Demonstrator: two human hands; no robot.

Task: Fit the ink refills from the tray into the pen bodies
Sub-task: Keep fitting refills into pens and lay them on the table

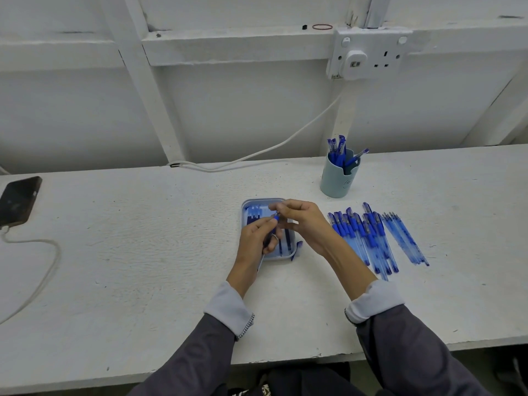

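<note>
Grey-cuffed, my left hand grips a slim translucent pen body; my right hand pinches its tip above the rounded tray.

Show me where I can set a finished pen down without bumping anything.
Widest bare table lies between the phone and the tray; more lies right of the loose pens. Crowded: tray to pens, where the right hand hovers, and back by the cup.

Head-worn view, looking forward and down
Wide lens, close above the bench, tray near mid-frame, wall filling the upper half.
</note>
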